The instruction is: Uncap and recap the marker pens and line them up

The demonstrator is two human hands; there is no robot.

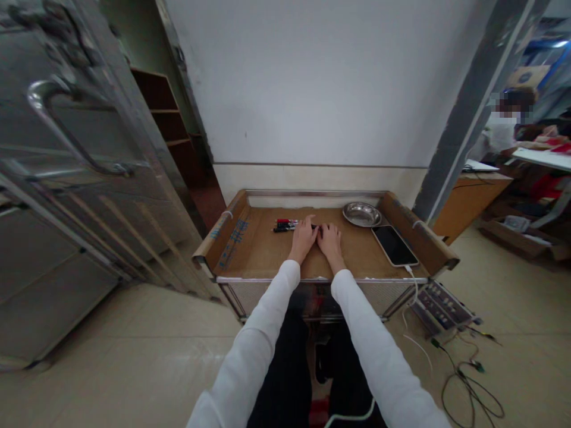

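Observation:
Both my hands rest side by side on the cardboard-lined top of a metal cart point(250, 249). My left hand point(303, 239) has its fingers curled down over the end of a black marker point(315, 226). My right hand point(331, 240) is closed on the same marker's other end, and the two hands touch at the thumbs. Just left of my left hand lie a few more markers point(285, 225), red and black, flat on the cardboard. White sleeves cover both my arms.
A shallow metal bowl point(361, 214) sits at the back right of the cart, a phone point(395, 245) on a white cable beside it. A power strip point(441, 306) and wires lie on the floor right. A metal door point(66, 178) stands left. Another person sits far right.

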